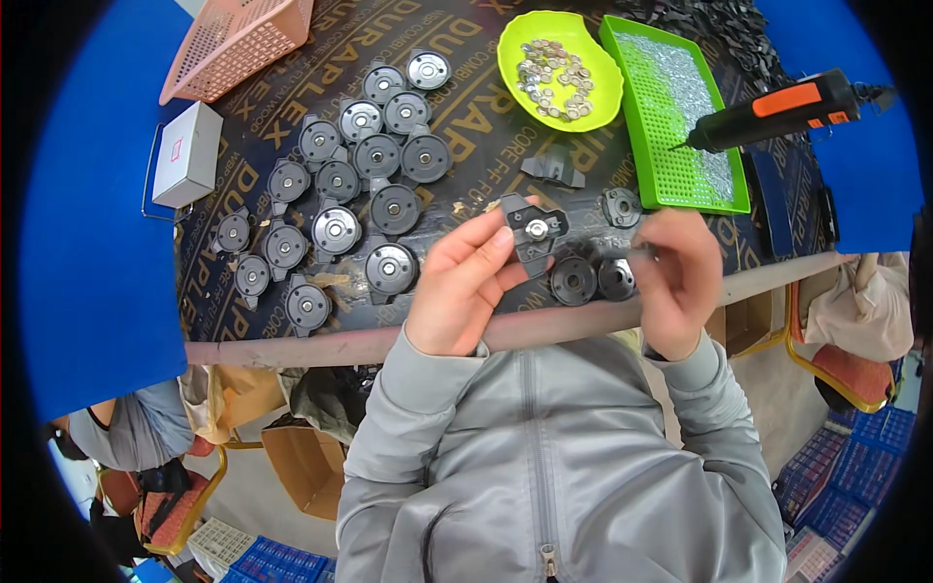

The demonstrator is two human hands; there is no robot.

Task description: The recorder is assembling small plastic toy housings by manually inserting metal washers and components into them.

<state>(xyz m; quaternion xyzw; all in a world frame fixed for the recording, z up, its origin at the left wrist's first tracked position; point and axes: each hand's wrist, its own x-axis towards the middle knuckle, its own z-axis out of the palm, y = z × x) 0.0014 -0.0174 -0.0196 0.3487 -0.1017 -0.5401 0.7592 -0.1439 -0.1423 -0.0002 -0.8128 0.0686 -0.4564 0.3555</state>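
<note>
My left hand [462,282] grips a dark grey plastic housing [535,233] with a shiny metal disc at its centre, held above the table's near edge. To its right, my right hand [680,277] is blurred by motion, its fingers curled together. Something small and dark shows at its fingertips, too smeared to name. Between the hands, two round black discs [573,281] lie on the table. Just beyond them sit another dark grey housing [620,207] and an angular dark grey part [554,167].
Several round dark grey assemblies [376,155] cover the left of the table. A yellow-green bowl [508,68] holds small metal pieces. On a green tray [671,170] of silvery bits hangs a black-and-orange electric screwdriver [768,109]. A white box [188,155] and pink basket [224,49] stand left.
</note>
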